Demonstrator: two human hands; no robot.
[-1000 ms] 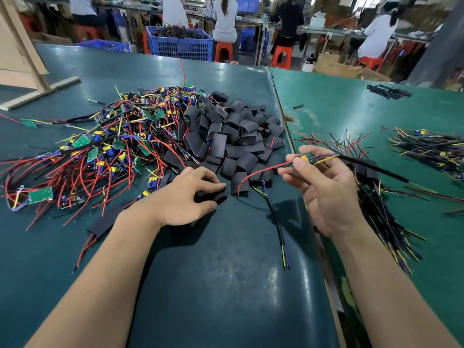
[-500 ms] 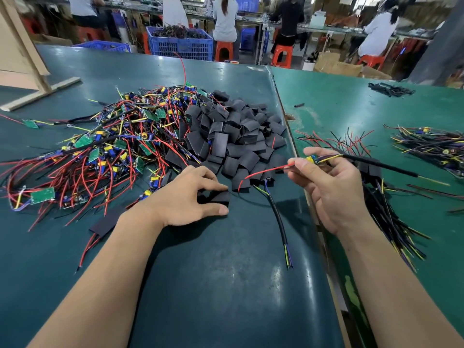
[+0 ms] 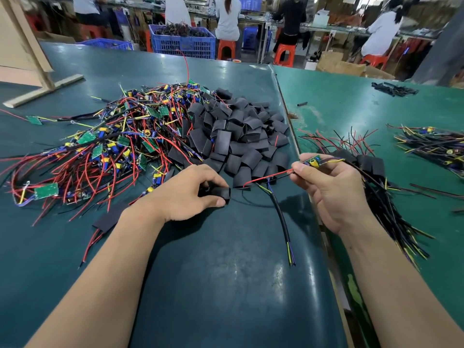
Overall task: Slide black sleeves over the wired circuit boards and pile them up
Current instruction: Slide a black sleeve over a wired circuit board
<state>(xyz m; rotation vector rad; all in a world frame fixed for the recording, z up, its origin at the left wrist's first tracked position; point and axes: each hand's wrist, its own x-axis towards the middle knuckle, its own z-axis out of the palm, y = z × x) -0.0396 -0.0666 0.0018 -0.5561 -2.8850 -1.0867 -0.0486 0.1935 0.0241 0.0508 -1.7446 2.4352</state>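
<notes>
My left hand [image 3: 187, 194] pinches one black sleeve [image 3: 221, 193] between thumb and fingers, just above the table. My right hand [image 3: 331, 187] grips a small green wired circuit board [image 3: 312, 162]; its red wire [image 3: 268, 176] points toward the left hand, and its black cable [image 3: 282, 219] trails down over the table. A heap of loose black sleeves [image 3: 238, 139] lies just beyond both hands. Left of it sprawls a tangle of bare wired boards [image 3: 108, 151]. Sleeved boards are piled [image 3: 376, 177] behind my right hand.
The dark green table [image 3: 213, 272] meets a second, lighter green table [image 3: 351, 104] along a seam by my right wrist. Another bundle of wired parts [image 3: 431, 144] lies far right. A wooden frame [image 3: 27, 59] stands far left. Blue crates [image 3: 183, 42] and seated people are beyond.
My left hand has lifted a sleeve off the edge of the heap and turned it toward the right hand. The right hand has held the board almost still.
</notes>
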